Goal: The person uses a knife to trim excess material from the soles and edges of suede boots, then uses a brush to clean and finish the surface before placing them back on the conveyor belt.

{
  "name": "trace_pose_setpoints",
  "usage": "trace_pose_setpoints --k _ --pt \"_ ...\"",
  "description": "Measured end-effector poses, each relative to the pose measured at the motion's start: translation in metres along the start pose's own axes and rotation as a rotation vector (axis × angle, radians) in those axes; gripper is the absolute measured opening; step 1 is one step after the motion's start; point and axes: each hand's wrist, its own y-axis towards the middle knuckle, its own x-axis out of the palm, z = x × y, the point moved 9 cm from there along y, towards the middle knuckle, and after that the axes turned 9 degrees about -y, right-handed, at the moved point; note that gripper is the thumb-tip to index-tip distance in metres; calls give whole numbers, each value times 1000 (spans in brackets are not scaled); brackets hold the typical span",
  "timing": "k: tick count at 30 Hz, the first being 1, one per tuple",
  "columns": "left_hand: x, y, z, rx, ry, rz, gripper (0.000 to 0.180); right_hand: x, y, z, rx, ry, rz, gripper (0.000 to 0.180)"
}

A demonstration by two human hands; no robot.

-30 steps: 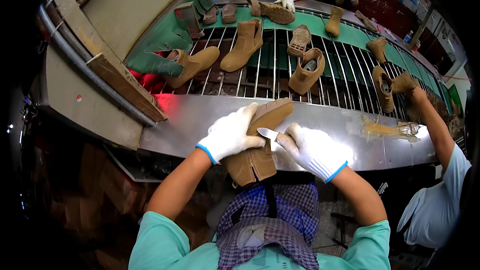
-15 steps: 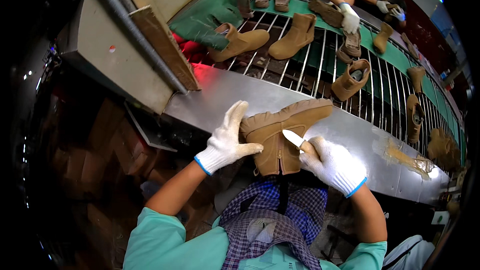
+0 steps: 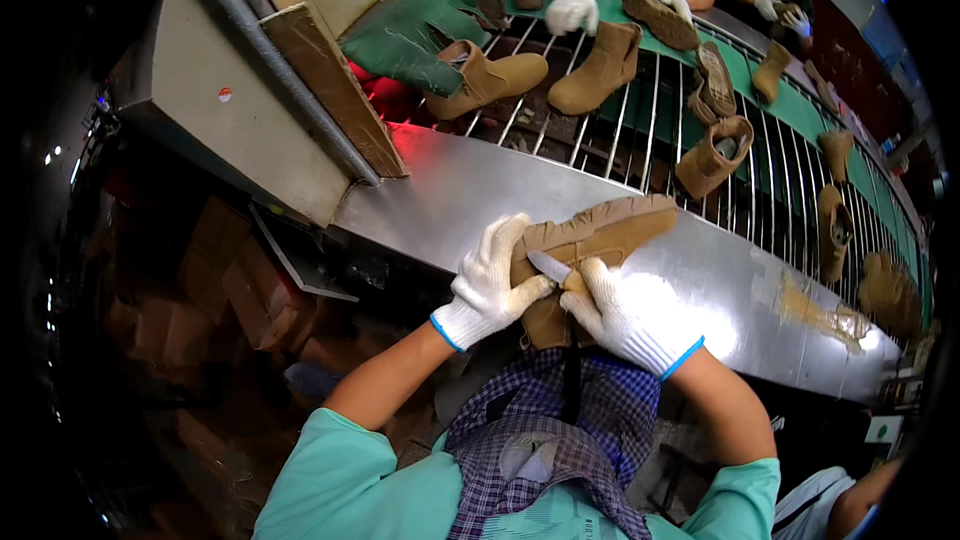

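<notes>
A tan ankle boot lies sole-up and tilted before me, its thick sole facing away and its shaft toward my apron. Around the heel end, my left hand, in a white knit glove, grips it with the thumb along its side. My right hand, gloved alike, is closed round the light handle of a short knife. The blade points left and lies against or just above the boot's side near the heel, close to my left thumb. My right hand covers part of the shaft.
A metal ledge borders a bar conveyor carrying several tan boots and loose soles. Across it, a co-worker's gloved hand reaches over the bars. A cabinet with a pipe stands left; cardboard boxes lie below.
My right hand moved left with the knife, bringing the blade to the heel area. My left hand shifted slightly right. The co-worker's hand moved left from the soles.
</notes>
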Motion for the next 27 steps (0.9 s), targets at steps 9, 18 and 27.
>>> trace_pose_setpoints --k 9,18,27 --pt "-7 10 -45 -347 -683 -3 40 30 -25 38 225 208 138 44" --pt "5 11 -59 -430 -517 322 54 86 -38 77 376 673 373 42" --pt "1 64 -50 -356 -331 30 57 98 -34 92 370 698 392 49"
